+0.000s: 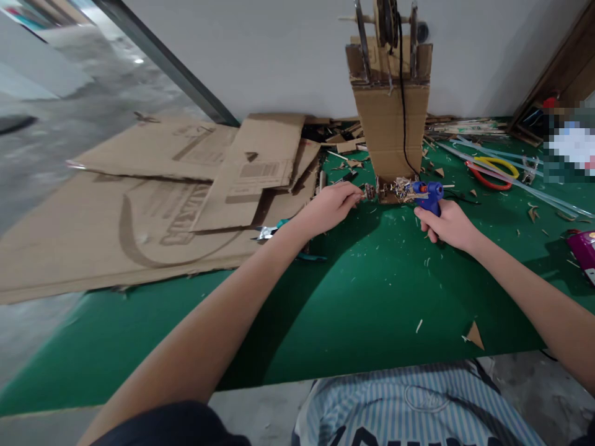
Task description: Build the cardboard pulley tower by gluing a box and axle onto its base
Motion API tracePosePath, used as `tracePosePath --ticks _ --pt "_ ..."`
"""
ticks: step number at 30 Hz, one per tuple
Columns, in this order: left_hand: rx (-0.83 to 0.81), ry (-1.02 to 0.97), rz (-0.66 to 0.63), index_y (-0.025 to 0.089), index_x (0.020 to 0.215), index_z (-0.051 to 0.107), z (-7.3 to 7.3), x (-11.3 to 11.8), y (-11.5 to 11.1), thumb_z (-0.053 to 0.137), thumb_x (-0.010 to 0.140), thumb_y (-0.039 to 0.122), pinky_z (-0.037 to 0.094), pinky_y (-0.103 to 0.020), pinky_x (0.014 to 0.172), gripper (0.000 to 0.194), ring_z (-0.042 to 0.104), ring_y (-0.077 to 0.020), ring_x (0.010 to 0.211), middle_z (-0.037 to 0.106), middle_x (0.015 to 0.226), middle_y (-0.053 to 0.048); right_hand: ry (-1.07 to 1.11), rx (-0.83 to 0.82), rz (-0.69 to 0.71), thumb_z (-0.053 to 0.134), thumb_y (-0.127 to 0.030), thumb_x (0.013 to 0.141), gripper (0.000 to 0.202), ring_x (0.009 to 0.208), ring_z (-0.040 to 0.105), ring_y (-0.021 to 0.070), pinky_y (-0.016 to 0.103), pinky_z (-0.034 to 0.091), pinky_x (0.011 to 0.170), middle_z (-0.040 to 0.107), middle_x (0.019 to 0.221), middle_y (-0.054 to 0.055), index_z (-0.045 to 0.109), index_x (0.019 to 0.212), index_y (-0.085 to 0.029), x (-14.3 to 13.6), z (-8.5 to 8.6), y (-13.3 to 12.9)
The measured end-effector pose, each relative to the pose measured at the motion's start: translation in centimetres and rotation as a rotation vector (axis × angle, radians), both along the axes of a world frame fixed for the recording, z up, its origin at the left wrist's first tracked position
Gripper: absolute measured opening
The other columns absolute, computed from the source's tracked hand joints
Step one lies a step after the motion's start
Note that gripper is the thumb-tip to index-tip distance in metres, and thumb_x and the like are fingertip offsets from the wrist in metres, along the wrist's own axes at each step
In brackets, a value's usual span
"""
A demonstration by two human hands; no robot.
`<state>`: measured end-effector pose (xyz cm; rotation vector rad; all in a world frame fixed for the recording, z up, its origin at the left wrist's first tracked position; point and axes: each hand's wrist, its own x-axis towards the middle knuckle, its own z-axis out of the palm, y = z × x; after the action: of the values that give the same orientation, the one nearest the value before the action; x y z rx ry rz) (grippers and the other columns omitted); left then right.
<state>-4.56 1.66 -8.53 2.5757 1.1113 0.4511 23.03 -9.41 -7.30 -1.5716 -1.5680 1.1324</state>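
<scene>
My right hand is wrapped round the handle of a blue glue gun. Its nozzle side faces left, toward a small assembly with a tangle of strands at the foot of a tall cardboard tower. On the tower's other side, my left hand pinches the end of what looks like a thin wooden stick, beside a small round brown piece. Up top, the tower carries a wheel on a wooden axle, and a black cord hangs down its front.
Flat cardboard sheets cover the left of the green table. Pliers lie under my left forearm. On the right are red-and-yellow-handled scissors, clear glue sticks and a purple object. Cardboard scraps are scattered about.
</scene>
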Motion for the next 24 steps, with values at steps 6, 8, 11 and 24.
tracePosePath --ticks 6,8,11,24 --pt "-0.005 0.0 0.013 0.019 0.092 0.061 0.09 0.1 -0.1 0.035 0.101 0.033 0.053 -0.041 0.093 0.031 0.065 -0.024 0.092 0.069 0.094 -0.011 -0.034 -0.009 0.005 0.061 -0.043 0.094 0.028 0.04 0.051 0.0098 0.028 0.047 0.052 0.055 0.05 -0.004 0.053 0.078 -0.021 0.06 0.19 -0.22" --pt "-0.006 -0.006 0.014 0.019 0.091 0.061 0.12 0.12 -0.13 0.035 0.101 0.033 0.053 -0.041 0.094 0.031 0.065 -0.0239 0.093 0.069 0.094 -0.011 -0.04 -0.004 0.009 0.061 -0.043 0.094 0.028 0.04 0.051 0.0099 0.028 0.048 0.053 0.055 0.049 -0.004 0.053 0.077 -0.022 0.04 0.28 -0.19" --pt "-0.012 -0.012 0.019 0.019 0.091 0.061 0.13 0.12 -0.17 0.035 0.102 0.032 0.053 -0.04 0.092 0.031 0.065 -0.0233 0.092 0.069 0.093 -0.01 -0.041 -0.002 0.017 0.059 -0.042 0.095 0.027 0.039 0.05 0.0099 0.028 0.049 0.054 0.055 0.049 -0.004 0.053 0.078 -0.022 0.01 0.27 -0.09" --pt "-0.004 0.006 0.021 0.017 0.097 0.064 0.08 0.28 -0.25 0.039 0.099 0.03 0.054 -0.042 0.096 0.029 0.067 -0.0251 0.097 0.071 0.099 -0.012 -0.047 0.004 -0.021 0.059 -0.041 0.097 0.027 0.04 0.05 0.0094 0.028 0.048 0.053 0.055 0.051 -0.005 0.052 0.079 -0.022 -0.26 0.21 0.0"
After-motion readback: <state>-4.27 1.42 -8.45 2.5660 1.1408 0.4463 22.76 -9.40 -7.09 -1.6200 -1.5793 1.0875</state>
